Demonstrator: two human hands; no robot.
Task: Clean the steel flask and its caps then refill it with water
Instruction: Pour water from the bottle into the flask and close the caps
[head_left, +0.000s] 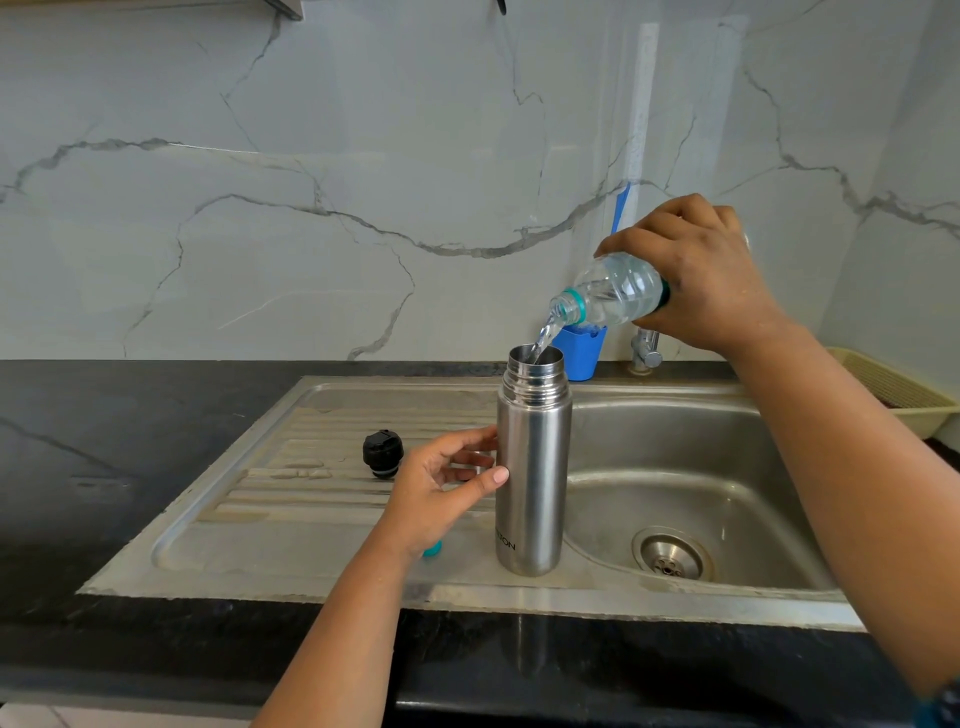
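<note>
The steel flask (533, 467) stands upright and uncapped on the sink's drainboard (291, 467), right at the edge of the basin. My left hand (441, 488) holds its left side, thumb and fingertips curved against the body. My right hand (701, 275) grips a clear plastic water bottle (608, 293), tilted neck-down above the flask. A stream of water runs from the bottle into the flask's mouth. A black inner cap (383, 453) sits on the drainboard to the left. A small teal bottle cap (432, 548) lies partly hidden under my left wrist.
The steel sink basin (675, 457) with its drain (670, 556) lies to the right of the flask. A blue cup (579, 356) and the tap base (647, 353) stand at the back. A beige tray (898, 395) sits far right. Black countertop (104, 441) surrounds the sink.
</note>
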